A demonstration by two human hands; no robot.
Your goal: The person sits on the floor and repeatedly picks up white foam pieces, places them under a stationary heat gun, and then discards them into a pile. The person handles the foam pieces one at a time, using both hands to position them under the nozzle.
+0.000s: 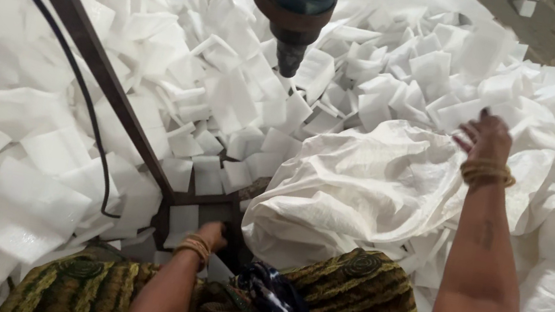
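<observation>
Fingers of the right hand (486, 139) spread open over the crinkled white woven sack (369, 185), near loose foam pieces. Left hand (212, 233) curls closed around the base of a rusty angled metal frame (105, 69). Thin, square-cut white foam sheets (227, 96) blanket everything below a dark green drill (296, 3); grey floor (535, 30) shows far off.

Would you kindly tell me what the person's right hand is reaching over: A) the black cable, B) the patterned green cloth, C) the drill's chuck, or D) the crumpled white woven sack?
D: the right hand is stretched out above the crumpled white woven sack, fingers spread, far from the drill.
</observation>
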